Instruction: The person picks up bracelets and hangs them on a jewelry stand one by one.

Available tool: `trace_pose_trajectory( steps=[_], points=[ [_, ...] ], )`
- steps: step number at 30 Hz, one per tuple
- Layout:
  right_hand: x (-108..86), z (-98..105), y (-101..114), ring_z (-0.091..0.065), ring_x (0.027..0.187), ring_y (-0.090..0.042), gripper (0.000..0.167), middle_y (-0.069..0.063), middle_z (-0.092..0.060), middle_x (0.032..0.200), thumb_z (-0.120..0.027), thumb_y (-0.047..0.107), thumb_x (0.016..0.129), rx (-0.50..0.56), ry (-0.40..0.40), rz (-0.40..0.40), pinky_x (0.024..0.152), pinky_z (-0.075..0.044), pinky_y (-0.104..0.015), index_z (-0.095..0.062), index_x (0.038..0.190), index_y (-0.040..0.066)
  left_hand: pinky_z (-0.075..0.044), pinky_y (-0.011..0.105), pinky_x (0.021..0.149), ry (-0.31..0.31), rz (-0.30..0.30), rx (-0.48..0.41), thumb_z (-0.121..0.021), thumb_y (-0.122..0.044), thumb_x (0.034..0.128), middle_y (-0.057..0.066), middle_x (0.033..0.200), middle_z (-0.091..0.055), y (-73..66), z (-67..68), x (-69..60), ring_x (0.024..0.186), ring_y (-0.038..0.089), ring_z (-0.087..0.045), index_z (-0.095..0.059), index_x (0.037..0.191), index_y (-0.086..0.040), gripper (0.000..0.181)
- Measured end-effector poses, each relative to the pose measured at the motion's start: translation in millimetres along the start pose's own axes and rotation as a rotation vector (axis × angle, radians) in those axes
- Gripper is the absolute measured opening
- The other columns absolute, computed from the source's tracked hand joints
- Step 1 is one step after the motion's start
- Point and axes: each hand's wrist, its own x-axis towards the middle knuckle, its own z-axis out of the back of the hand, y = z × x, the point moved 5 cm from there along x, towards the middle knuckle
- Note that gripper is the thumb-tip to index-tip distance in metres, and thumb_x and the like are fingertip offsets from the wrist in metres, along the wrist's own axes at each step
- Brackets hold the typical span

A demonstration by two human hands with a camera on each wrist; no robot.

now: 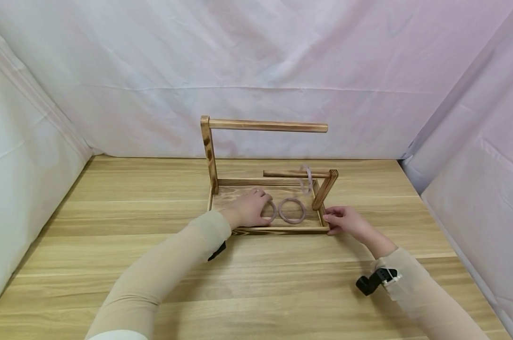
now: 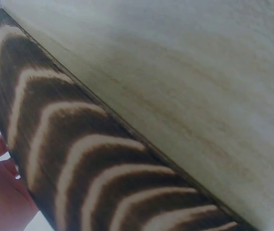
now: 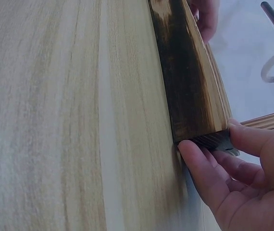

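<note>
A wooden stand with a shallow tray base (image 1: 282,231) and two horizontal bars stands on the table. My left hand (image 1: 250,209) reaches over the tray's front edge, its fingers and thumb around a pale purple bangle (image 1: 274,212) lying in the tray. Just right of it lies a second bangle (image 1: 292,222). A third bangle (image 1: 309,179) hangs on the lower bar (image 1: 282,174), near its post. My right hand (image 1: 343,221) grips the tray's right front corner, thumb at the top edge, as the right wrist view shows. In the left wrist view the tray's front wall (image 2: 79,134) hides the left fingers' hold.
The upper bar (image 1: 269,125) extends right from a tall post (image 1: 209,156) at the stand's left. A short slanted post (image 1: 326,189) carries the lower bar. Wood-grained tabletop (image 1: 282,283) surrounds the stand, with white curtains (image 1: 256,56) behind and at both sides.
</note>
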Motion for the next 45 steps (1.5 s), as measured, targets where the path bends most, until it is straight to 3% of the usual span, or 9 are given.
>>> trace_pose_trajectory(
  steps=[4,9,14,22,29,34,45],
  points=[
    [0.0,-0.4,-0.4,-0.054,0.077,-0.010,0.048,-0.007,-0.053,0.089,-0.048,0.011,0.097,-0.002,0.000,0.002,0.071,-0.057,-0.026,-0.034,0.132,-0.019,-0.044,0.036,0.098,-0.004,-0.005,0.006,-0.063,-0.044,0.0834,0.009,0.126,-0.048,0.4,-0.1,-0.5,0.118,0.023,-0.044,-0.046,0.135,-0.012,0.063],
    [-0.1,-0.6,-1.1,-0.054,0.077,-0.010,0.049,-0.006,-0.053,0.089,-0.048,0.011,0.097,0.000,0.000,0.001,0.071,-0.057,-0.026,-0.034,0.133,-0.019,-0.045,0.038,0.091,-0.035,0.012,-0.051,-0.066,-0.041,0.0811,0.011,0.122,-0.048,3.3,6.0,-3.8,0.109,0.025,-0.045,-0.047,0.135,-0.012,0.064],
    [-1.1,-0.3,-1.1,-0.054,0.077,-0.010,0.048,-0.006,-0.054,0.089,-0.048,0.011,0.097,-0.002,-0.003,-0.003,0.071,-0.057,-0.026,-0.034,0.132,-0.019,-0.045,0.039,0.094,-0.064,0.038,-0.101,-0.067,-0.039,0.0800,0.013,0.129,-0.044,9.3,10.6,-4.2,0.114,0.027,-0.042,-0.047,0.133,-0.013,0.062],
    [-1.9,-0.5,-0.2,-0.054,0.078,-0.010,0.048,-0.007,-0.054,0.090,-0.048,0.011,0.097,-0.006,-0.003,-0.007,0.071,-0.057,-0.026,-0.035,0.132,-0.019,-0.044,0.046,0.099,-0.127,0.082,-0.263,-0.068,-0.036,0.0780,0.015,0.135,-0.040,18.0,21.0,-7.7,0.124,0.030,-0.037,-0.045,0.132,-0.014,0.063],
    [-1.1,-0.3,-0.2,-0.054,0.077,-0.010,0.048,-0.007,-0.054,0.090,-0.048,0.010,0.097,-0.002,-0.005,-0.008,0.071,-0.057,-0.026,-0.034,0.132,-0.019,-0.046,0.045,0.095,-0.220,0.091,-0.395,-0.068,-0.031,0.0772,0.012,0.131,-0.040,26.2,28.6,-12.3,0.119,0.028,-0.041,-0.043,0.133,-0.013,0.063],
    [-0.6,0.1,0.5,-0.054,0.078,-0.010,0.048,-0.007,-0.053,0.090,-0.048,0.011,0.097,-0.005,-0.005,-0.005,0.071,-0.057,-0.026,-0.034,0.132,-0.019,-0.045,0.043,0.098,-0.303,0.087,-0.429,-0.069,-0.028,0.0760,0.011,0.128,-0.042,32.1,33.4,-13.8,0.118,0.027,-0.042,-0.044,0.130,-0.011,0.062],
    [-0.6,-0.6,0.2,-0.054,0.076,-0.009,0.047,-0.006,-0.051,0.088,-0.047,0.010,0.097,0.012,0.002,0.002,0.070,-0.057,-0.025,-0.034,0.131,-0.020,-0.040,0.040,0.104,-0.401,0.050,-0.459,-0.068,-0.026,0.0767,0.011,0.128,-0.041,35.0,44.9,-22.1,0.121,0.026,-0.042,-0.042,0.127,-0.008,0.059]
  ],
)
